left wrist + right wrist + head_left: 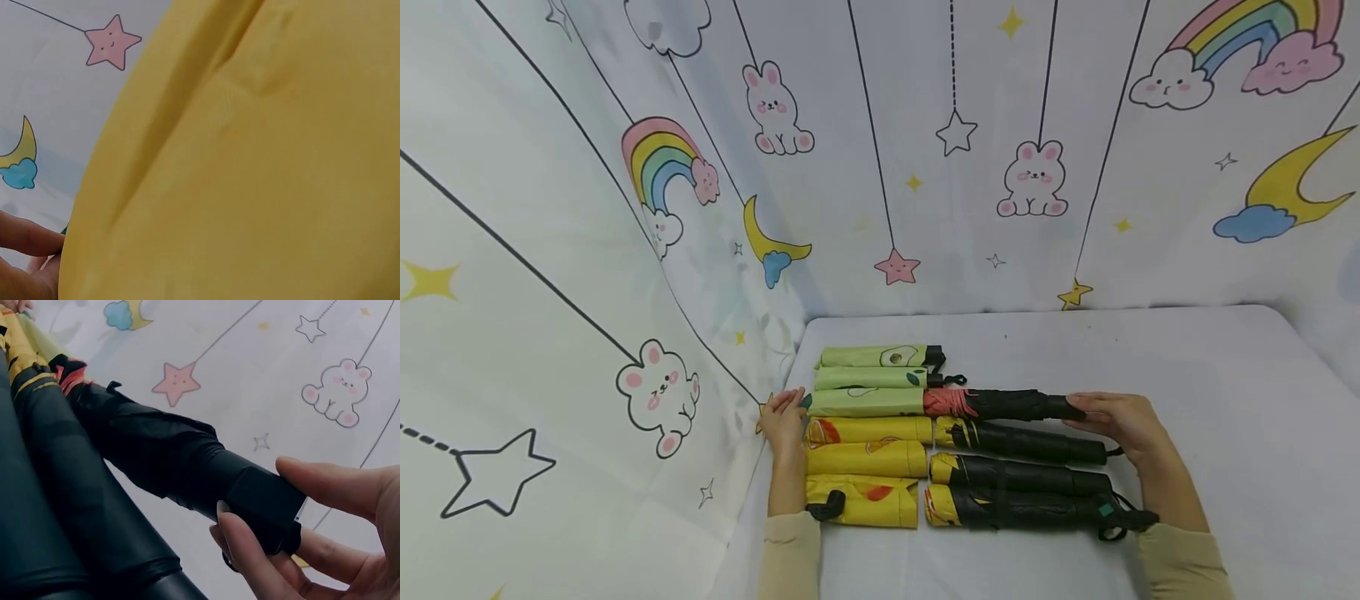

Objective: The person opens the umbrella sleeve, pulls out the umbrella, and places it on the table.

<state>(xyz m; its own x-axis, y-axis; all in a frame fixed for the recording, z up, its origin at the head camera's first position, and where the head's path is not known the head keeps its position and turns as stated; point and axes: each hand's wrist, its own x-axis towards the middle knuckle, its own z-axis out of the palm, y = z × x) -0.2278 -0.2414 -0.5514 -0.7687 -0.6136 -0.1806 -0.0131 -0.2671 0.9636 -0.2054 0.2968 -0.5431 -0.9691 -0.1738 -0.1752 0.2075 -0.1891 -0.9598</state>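
Observation:
My right hand (1118,418) pinches the black handle end (265,506) of a folded black umbrella (1011,404) with a red section, thumb on one side and fingers on the other. The umbrella's red end meets a green avocado-print roll (867,402). At that roll's left end is my left hand (784,421), its fingers loosely extended with the tips right at the green fabric. In the left wrist view, yellow fabric (250,175) hides most of this hand. Two green folded umbrellas (871,378) with black handles lie just behind the roll.
Several yellow fruit-print rolls (867,459) lie in front of the green ones. To their right are several black umbrellas (1041,475) with yellow ends and wrist loops. All rest on a white-covered table (1247,375), with printed cloth (842,167) hanging behind and at the left.

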